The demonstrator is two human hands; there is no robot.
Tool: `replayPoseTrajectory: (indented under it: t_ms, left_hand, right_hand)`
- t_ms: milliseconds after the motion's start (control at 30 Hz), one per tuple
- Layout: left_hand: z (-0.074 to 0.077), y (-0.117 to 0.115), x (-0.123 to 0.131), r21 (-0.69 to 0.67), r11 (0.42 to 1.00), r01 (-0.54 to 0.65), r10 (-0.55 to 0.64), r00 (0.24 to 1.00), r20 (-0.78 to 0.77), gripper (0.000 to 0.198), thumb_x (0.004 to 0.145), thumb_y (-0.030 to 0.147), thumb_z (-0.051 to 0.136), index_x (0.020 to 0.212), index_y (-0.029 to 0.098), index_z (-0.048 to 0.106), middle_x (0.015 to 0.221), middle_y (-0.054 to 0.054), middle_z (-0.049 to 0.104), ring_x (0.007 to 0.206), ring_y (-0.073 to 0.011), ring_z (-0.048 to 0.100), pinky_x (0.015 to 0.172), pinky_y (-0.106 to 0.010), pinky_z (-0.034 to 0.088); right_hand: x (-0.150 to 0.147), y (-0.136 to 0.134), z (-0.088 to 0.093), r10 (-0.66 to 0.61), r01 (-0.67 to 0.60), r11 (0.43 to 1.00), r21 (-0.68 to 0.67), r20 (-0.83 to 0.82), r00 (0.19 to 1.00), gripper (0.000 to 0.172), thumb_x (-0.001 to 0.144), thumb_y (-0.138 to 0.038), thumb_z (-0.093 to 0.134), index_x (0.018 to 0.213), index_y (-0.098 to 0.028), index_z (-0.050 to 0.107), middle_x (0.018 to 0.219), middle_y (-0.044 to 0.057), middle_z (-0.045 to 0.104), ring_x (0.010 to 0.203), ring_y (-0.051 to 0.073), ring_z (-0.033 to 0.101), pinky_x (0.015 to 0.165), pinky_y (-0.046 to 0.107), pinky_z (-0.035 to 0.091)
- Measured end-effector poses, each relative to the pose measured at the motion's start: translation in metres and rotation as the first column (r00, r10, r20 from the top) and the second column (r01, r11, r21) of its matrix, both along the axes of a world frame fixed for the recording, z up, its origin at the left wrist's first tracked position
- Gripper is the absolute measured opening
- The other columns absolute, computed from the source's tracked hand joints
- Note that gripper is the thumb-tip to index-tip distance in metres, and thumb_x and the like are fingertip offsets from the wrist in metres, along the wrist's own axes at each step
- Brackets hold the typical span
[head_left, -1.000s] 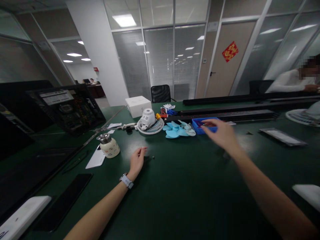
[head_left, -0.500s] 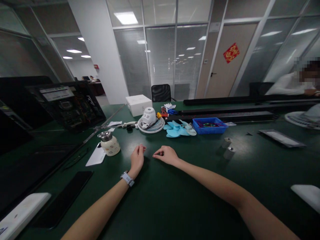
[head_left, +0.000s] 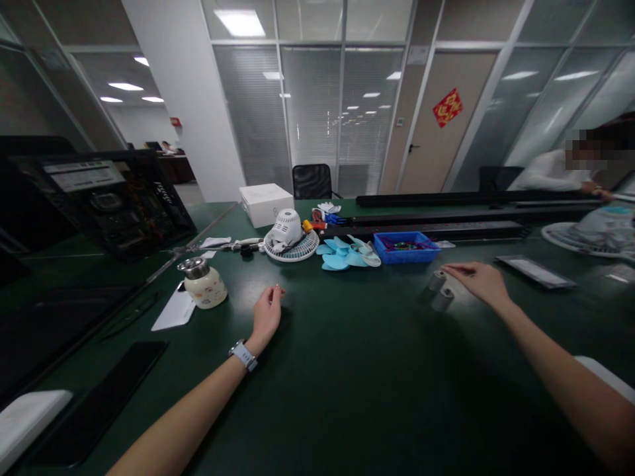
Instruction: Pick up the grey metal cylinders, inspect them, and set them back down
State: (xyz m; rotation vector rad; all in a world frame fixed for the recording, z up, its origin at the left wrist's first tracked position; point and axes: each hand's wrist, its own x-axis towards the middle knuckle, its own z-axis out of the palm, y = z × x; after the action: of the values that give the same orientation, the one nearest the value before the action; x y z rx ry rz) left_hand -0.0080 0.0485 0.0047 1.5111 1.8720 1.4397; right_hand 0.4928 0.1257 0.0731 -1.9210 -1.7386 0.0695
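Two small metal-grey cylinders stand close together right of centre on the green table. My right hand (head_left: 479, 283) reaches in from the right, its fingers stretched towards the farther cylinder (head_left: 437, 280). The fingertips are at its top edge; whether they touch it I cannot tell. Just in front is the nearer cylinder (head_left: 443, 300). My left hand (head_left: 266, 311), with a watch (head_left: 243, 355) on the wrist, rests near the middle with fingers curled together. Anything inside those fingers is hidden. To its left stands a cream patterned bottle (head_left: 205, 286) with a steel top.
Along the back are a white box (head_left: 266, 204), a white fan part (head_left: 288, 231), light-blue fan blades (head_left: 342, 253) and a blue tray (head_left: 407, 248) with wires. A dark flat device (head_left: 102, 403) lies left. A person (head_left: 550, 168) sits far right.
My right hand has moved right, from beside my left hand to the two cylinders, and its fingers have straightened. My left hand stays nearly in place. The view has shifted slightly.
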Motion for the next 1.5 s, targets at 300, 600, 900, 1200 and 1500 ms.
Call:
replayPoseTrajectory:
  t_ms: [300, 600, 900, 1200, 1500]
  left_hand:
    - [-0.001, -0.001, -0.002, 0.003, 1.000, -0.007, 0.008, 0.999, -0.044, 0.047, 0.092, 0.055, 0.033, 0.085, 0.019, 0.063, 0.083, -0.006, 0.069, 0.077, -0.0212, 0.063, 0.070, -0.032, 0.047]
    - [-0.001, -0.001, -0.001, 0.009, 1.000, 0.006, -0.006, 0.999, -0.046, 0.048, 0.092, 0.055, 0.033, 0.084, 0.019, 0.063, 0.085, -0.006, 0.069, 0.078, -0.0213, 0.063, 0.070, -0.031, 0.047]
    - [0.000, -0.003, 0.000, 0.007, 1.000, 0.016, -0.015, 0.999, -0.038, 0.046, 0.091, 0.055, 0.035, 0.085, 0.019, 0.063, 0.083, -0.006, 0.070, 0.079, -0.0223, 0.065, 0.070, -0.032, 0.047]
    - [0.000, -0.003, -0.002, -0.007, 1.000, 0.023, -0.024, 0.998, -0.061, 0.046, 0.091, 0.055, 0.035, 0.084, 0.019, 0.064, 0.082, -0.006, 0.070, 0.076, -0.0221, 0.065, 0.067, -0.032, 0.046]
    - [0.002, -0.003, 0.001, 0.023, 0.999, 0.031, -0.030, 0.998, -0.055, 0.041, 0.089, 0.053, 0.041, 0.085, 0.018, 0.063, 0.081, -0.004, 0.068, 0.075, -0.0196, 0.062, 0.068, -0.030, 0.045]
  right_hand:
    - [0.000, 0.010, -0.013, 0.024, -0.027, 0.999, -0.038, -0.076, 0.997, 0.038, 0.077, -0.054, 0.058, 0.092, -0.023, 0.076, 0.098, 0.012, 0.072, 0.086, 0.032, 0.062, 0.070, 0.040, 0.043]
    - [0.007, 0.018, -0.022, 0.014, -0.018, 0.999, -0.050, -0.070, 0.997, 0.043, 0.078, -0.057, 0.056, 0.096, -0.022, 0.075, 0.098, 0.013, 0.072, 0.086, 0.030, 0.062, 0.069, 0.037, 0.042]
    - [-0.007, 0.002, -0.017, 0.021, -0.020, 0.998, 0.053, -0.017, 1.000, 0.049, 0.082, -0.055, 0.051, 0.111, -0.020, 0.069, 0.102, 0.016, 0.069, 0.091, 0.033, 0.062, 0.074, 0.040, 0.043]
    - [-0.019, -0.051, -0.056, 0.187, -0.201, 0.970, 0.138, 0.104, 0.977, 0.057, 0.078, -0.063, 0.052, 0.114, -0.021, 0.062, 0.102, 0.011, 0.070, 0.091, 0.030, 0.065, 0.085, 0.044, 0.047]
    - [-0.095, -0.049, -0.049, 0.404, -0.404, 0.903, 0.150, 0.030, 0.914, 0.059, 0.074, -0.063, 0.060, 0.117, -0.024, 0.064, 0.100, 0.008, 0.070, 0.095, 0.028, 0.063, 0.090, 0.047, 0.042]
